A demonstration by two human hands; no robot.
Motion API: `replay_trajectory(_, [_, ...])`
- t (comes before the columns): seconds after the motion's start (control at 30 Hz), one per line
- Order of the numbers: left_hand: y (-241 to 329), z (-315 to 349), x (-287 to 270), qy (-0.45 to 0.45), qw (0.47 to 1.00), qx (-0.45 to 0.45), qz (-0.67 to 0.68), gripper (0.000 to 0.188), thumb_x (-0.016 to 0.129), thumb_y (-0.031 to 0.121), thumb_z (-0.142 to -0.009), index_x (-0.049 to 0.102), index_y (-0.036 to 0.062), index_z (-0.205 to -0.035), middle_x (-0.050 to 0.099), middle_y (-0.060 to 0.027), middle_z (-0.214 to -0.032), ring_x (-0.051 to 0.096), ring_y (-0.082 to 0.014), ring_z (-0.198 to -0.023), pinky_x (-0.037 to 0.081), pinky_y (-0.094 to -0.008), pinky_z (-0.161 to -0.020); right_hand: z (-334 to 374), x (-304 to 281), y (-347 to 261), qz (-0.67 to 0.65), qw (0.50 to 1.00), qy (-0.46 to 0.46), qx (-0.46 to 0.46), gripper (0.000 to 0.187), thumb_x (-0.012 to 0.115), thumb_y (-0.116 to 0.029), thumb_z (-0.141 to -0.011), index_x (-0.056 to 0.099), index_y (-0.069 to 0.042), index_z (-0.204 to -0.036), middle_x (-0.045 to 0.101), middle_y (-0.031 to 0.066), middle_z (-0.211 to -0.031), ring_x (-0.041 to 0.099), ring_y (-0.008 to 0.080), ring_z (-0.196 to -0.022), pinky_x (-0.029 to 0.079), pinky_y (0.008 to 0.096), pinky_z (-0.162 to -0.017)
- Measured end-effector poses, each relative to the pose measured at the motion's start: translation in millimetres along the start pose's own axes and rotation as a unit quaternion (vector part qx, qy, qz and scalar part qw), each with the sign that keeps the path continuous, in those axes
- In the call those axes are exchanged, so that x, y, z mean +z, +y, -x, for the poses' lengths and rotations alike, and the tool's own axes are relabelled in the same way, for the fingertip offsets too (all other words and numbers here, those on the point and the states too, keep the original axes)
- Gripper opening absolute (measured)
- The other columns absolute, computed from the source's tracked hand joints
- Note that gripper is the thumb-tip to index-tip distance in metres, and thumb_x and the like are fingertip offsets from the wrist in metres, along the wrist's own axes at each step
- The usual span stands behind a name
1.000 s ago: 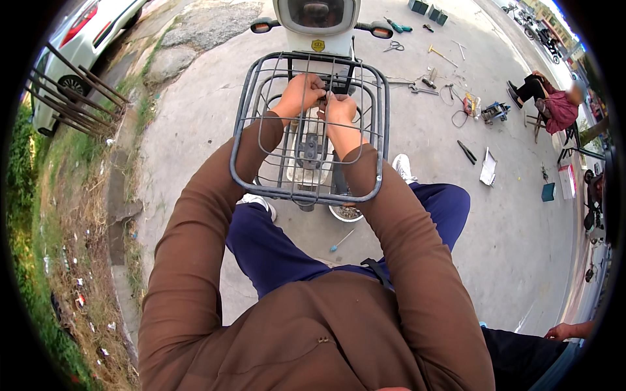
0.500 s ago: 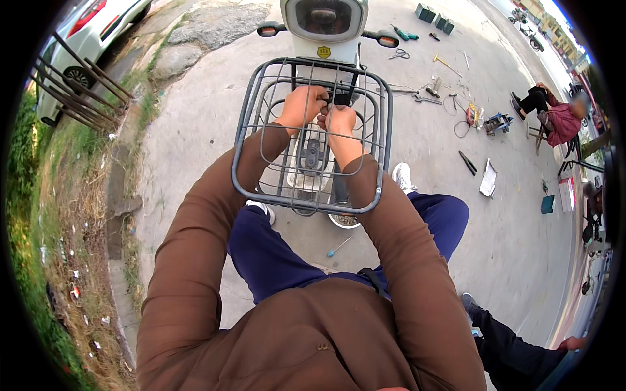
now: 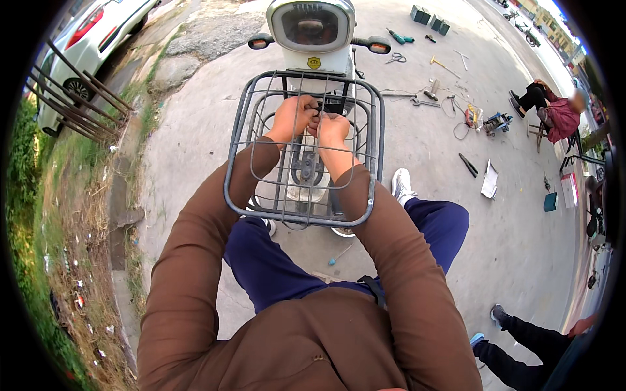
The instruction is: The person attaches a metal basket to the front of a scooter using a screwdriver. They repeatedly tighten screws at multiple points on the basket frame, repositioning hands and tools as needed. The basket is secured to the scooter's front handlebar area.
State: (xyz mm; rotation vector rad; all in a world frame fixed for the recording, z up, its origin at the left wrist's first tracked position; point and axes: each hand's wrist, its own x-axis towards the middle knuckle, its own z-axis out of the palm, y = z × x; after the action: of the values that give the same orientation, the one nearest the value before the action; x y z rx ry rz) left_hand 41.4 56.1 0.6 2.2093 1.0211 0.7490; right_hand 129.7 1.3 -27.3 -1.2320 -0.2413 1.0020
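Head view: through the dark-grey, rounded wire basket (image 3: 230, 163), now lower in frame before the white scooter (image 3: 334, 61), my left hand (image 3: 295, 118) and right hand (image 3: 332, 131) still meet, fingers pinched, any held piece indiscernible, handling apparently continuing.

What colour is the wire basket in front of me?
The wire basket is dark grey; the head view shows it best.

The floor (image 3: 182, 130) was grey concrete. Clockwise around the middle of the view, a green power tool (image 3: 403, 39), scissors (image 3: 396, 58) and dark green boxes (image 3: 420, 14) sat at one o'clock, a red device (image 3: 468, 118) at two, black pliers (image 3: 469, 166) and a white sheet (image 3: 490, 180) at three. A blue-handled screwdriver (image 3: 334, 260) lay at five.
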Motion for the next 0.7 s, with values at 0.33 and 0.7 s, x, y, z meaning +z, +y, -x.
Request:
replay_trajectory(0.33, [-6.1, 2.9, -1.6, 0.001, 0.999, -0.012, 0.043, 0.018, 0.059, 0.005, -0.082, 0.064, -0.0044, -0.097, 0.068, -0.0136, -0.082, 0.066, -0.0179, -0.074, 0.050, -0.0291, -0.066, 7.3, 5.2, -4.8, -0.022, 1.000, 0.009, 0.005, 0.012, 0.049, -0.007, -0.093, 0.050, 0.004, -0.088, 0.061, 0.0133, -0.078, 0.064, 0.0216, -0.058, 0.057, 0.0323, -0.049])
replay_trajectory(0.7, [5.9, 0.9, -0.1, 0.052, 0.999, -0.011, -0.001, 0.020, 0.061, 0.017, -0.079, 0.066, 0.0009, -0.090, 0.067, -0.0151, -0.077, 0.065, -0.0286, -0.070, 0.049, -0.0339, -0.063, -12.5, 5.1, 9.2, 0.034, 0.998, -0.017, -0.052, 0.021, 0.044, -0.011, -0.096, 0.049, 0.009, -0.096, 0.060, 0.0136, -0.083, 0.065, 0.0223, -0.064, 0.058, 0.0330, -0.053])
